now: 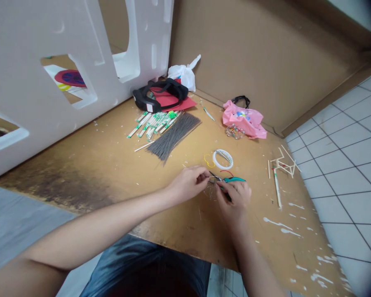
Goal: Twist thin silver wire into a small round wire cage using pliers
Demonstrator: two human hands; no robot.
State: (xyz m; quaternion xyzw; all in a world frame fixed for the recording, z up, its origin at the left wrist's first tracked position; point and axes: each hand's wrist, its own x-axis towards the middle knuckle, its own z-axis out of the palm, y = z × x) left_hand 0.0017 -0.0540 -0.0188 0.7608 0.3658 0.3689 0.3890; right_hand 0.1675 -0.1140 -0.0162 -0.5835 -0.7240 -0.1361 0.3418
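Bare forearms are stretched over the denim-covered lap, and the wooden table is reached across. Between the fingertips of the left hand and the right hand, some thin wire is held, with the two pinches set close together. On the left, thumb and forefinger are all but closed on the strand; on the right, the fingertips are likewise drawn together, apparently on the same piece, though its ends are too fine to be made out.

Just under the grip, a loose wire tangle is seen. Pliers with teal handles are found right beside the right-hand fingers; whether they are partly held in that palm cannot be told. Beyond the grip, a white coil is placed, with a yellow wire to its left and a red wire nearer the fingers. Farther left, a bundle of grey rods is laid.

For good handling, the strand is best pinched close to the point being worked, with one hand kept steady while the other is moved in small turns. Sharp bends should probably be avoided, since kinks are hard to straighten, and the tangle is best kept from being snagged.
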